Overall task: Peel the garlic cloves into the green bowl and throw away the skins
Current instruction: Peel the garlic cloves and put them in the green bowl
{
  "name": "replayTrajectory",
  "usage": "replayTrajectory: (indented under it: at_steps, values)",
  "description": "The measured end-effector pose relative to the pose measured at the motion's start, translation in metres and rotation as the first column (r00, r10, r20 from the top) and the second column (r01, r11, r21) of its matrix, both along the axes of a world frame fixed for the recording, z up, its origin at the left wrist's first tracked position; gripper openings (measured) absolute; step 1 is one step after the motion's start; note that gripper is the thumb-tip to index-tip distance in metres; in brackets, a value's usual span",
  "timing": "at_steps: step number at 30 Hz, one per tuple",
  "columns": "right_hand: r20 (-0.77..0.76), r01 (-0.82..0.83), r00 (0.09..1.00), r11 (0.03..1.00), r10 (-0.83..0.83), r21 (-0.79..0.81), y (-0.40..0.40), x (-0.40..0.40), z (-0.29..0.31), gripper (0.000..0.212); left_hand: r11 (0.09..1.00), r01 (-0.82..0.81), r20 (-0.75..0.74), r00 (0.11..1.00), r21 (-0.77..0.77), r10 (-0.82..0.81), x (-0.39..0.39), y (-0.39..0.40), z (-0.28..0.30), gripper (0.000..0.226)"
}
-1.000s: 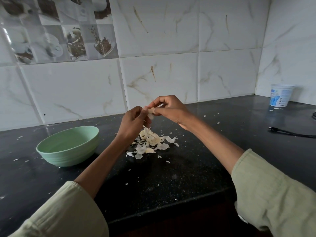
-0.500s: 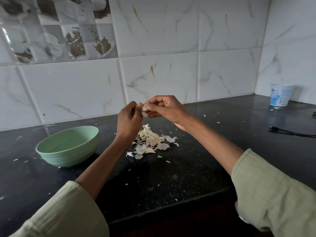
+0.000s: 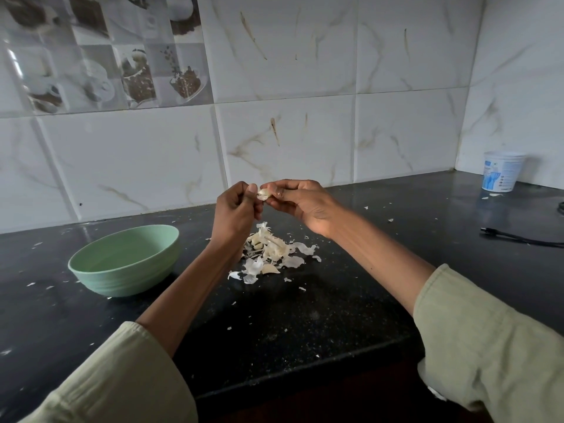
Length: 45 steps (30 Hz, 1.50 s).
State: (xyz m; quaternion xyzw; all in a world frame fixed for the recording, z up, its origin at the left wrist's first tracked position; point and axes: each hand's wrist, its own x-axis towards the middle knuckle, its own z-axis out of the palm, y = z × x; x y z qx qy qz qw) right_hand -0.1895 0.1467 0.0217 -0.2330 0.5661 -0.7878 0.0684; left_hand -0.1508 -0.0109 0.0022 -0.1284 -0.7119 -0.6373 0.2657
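Both hands are raised above the black counter with a pale garlic clove between them. My right hand pinches the clove from the right. My left hand has its fingers curled and its thumb tip against the clove's left end. Below the hands lies a heap of garlic cloves and papery white skins. The green bowl stands on the counter to the left of the heap; its inside looks bare.
Small skin flakes are scattered over the counter. A white plastic tub stands in the far right corner, and a black cable lies at the right. The tiled wall closes the back, and the counter's front edge runs near my sleeves.
Both hands have risen slightly with the clove. More of the clove now shows between the fingertips. The heap and the bowl have not moved.
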Motion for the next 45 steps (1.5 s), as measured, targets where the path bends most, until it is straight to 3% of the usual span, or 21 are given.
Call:
replayTrajectory:
  at_steps: [3,9,13,18,31,34,38,41,45]
  values:
    - [-0.025,0.023,0.999,1.000,-0.023,0.000,0.001,-0.001,0.000,0.026,0.999,0.029,0.039,0.999,0.018,-0.029,0.000,0.000,0.001,0.033]
    - [-0.295,0.235,0.936,0.965,-0.192,0.115,0.005,-0.002,0.003,0.024,0.993,0.031,0.139,0.990,-0.112,-0.015,0.002,0.001,-0.001,0.043]
    - [-0.401,0.323,0.885,0.933,-0.237,0.160,0.008,-0.003,0.003,0.019,0.991,0.002,0.070,0.997,-0.137,0.008,0.003,-0.002,0.001,0.058]
    - [-0.410,0.282,0.891,0.945,-0.195,0.163,0.009,-0.004,0.001,0.019,0.960,0.033,-0.011,0.999,-0.277,-0.037,0.004,-0.002,-0.003,0.047]
    - [-0.158,0.074,0.985,0.997,-0.072,0.006,-0.002,0.000,-0.001,0.012,0.998,0.054,-0.017,0.998,-0.044,-0.055,0.007,-0.001,0.000,0.038]
    - [-0.203,0.076,0.977,0.997,-0.071,0.020,-0.001,-0.002,-0.003,0.017,0.994,0.035,0.013,0.999,-0.099,-0.034,0.006,0.000,-0.001,0.034]
    - [-0.271,0.164,0.951,0.986,-0.149,0.032,0.005,-0.007,0.000,0.022,0.973,0.050,0.047,0.998,-0.225,-0.041,0.002,-0.001,-0.002,0.011]
    - [-0.331,0.215,0.927,0.973,-0.177,0.082,0.007,-0.009,0.001,0.021,0.939,0.027,0.048,0.999,-0.344,-0.011,0.000,-0.005,-0.006,0.010]
    - [-0.362,0.237,0.915,0.963,-0.177,0.129,0.007,-0.010,0.002,0.019,0.874,-0.073,0.010,0.996,-0.480,0.089,0.004,-0.007,-0.005,0.031]
